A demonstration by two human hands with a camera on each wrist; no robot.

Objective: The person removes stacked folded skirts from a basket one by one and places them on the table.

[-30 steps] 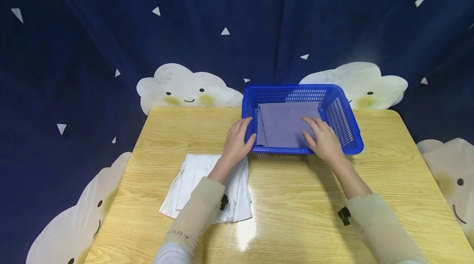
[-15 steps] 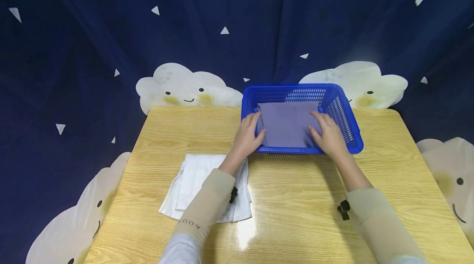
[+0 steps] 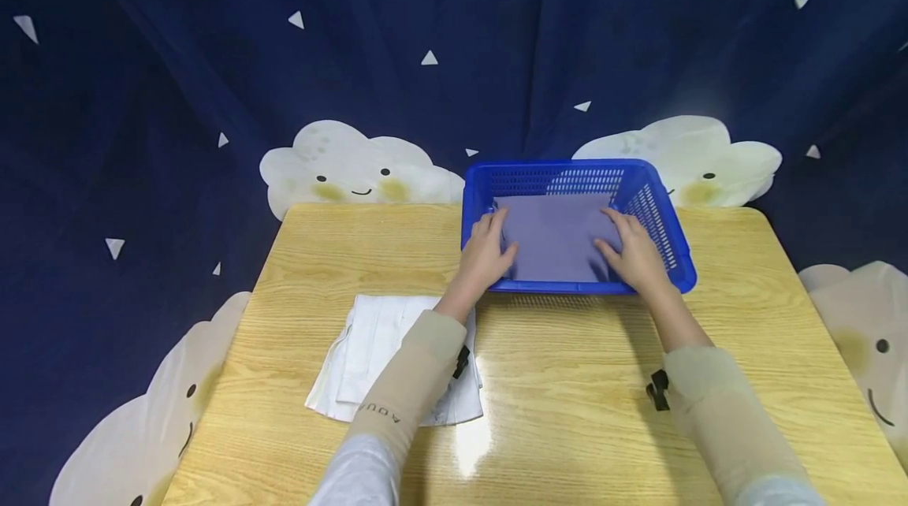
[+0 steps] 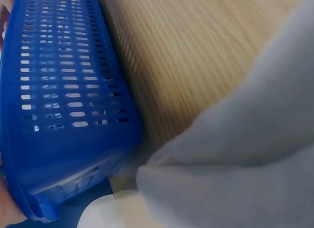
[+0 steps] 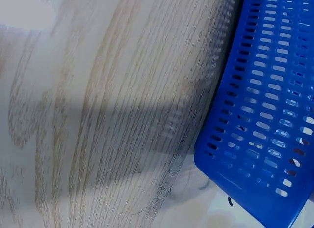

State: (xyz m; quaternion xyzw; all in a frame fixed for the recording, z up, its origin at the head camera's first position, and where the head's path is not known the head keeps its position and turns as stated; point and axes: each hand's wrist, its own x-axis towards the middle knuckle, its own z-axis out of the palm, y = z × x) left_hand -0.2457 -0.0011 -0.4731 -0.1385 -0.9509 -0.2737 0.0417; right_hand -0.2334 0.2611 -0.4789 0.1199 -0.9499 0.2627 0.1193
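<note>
Near the back of the desk [image 3: 567,380], a blue basket [image 3: 546,287] with lots of little holes. Lying flat inside, a purple cloth [image 3: 553,238]. Over the left side of the purple cloth, the left hand [image 3: 485,250], with thumb and fingers apart. Over the right side, the right hand [image 3: 634,254], with thumb and fingers apart too. Cannot tell about any touching of the purple cloth. On the desk, nearer the front and to the left, a folded white cloth [image 3: 376,348], partly hidden by the left tan sleeve [image 3: 411,368]. By the right tan sleeve [image 3: 731,419], a small black thing [image 3: 659,389]. Behind the desk, a dark blue curtain [image 3: 397,1] with white triangles and smiling clouds [image 3: 355,163].
</note>
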